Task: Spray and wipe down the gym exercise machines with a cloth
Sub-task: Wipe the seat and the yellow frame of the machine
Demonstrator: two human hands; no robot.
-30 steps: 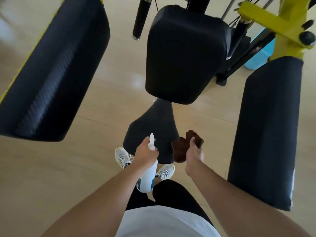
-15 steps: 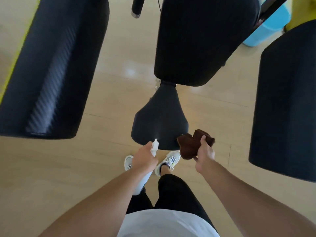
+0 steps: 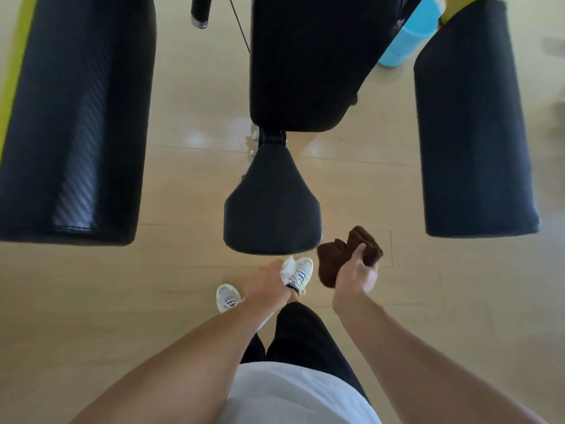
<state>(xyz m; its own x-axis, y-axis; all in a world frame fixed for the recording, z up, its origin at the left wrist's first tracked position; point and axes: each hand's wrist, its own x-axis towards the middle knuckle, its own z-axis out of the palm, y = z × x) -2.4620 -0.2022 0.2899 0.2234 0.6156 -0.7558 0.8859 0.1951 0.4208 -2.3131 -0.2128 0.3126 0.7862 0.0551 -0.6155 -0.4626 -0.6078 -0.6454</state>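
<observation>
A black padded seat [image 3: 270, 206] of the gym machine sits below its black back pad [image 3: 308, 62]. Long black arm pads hang at the left [image 3: 76, 117] and right [image 3: 470, 130]. My left hand [image 3: 267, 284] is closed around a white spray bottle [image 3: 287, 267], whose nozzle shows just below the seat's front edge; most of the bottle is hidden by my hand and arm. My right hand [image 3: 354, 275] grips a crumpled brown cloth [image 3: 342, 254] beside the seat's front right corner, not touching the seat.
The floor [image 3: 183, 270] is pale wood. A light blue container [image 3: 406, 41] stands behind the machine at upper right. A black handle [image 3: 200, 10] and a thin cable hang at the top. Yellow frame shows at the far left. My feet in white shoes stand below the seat.
The view has tilted down and moved closer, so the seat appears larger. Both hands have shifted forward toward the seat's front edge, and the bottle is more hidden behind my left hand.
</observation>
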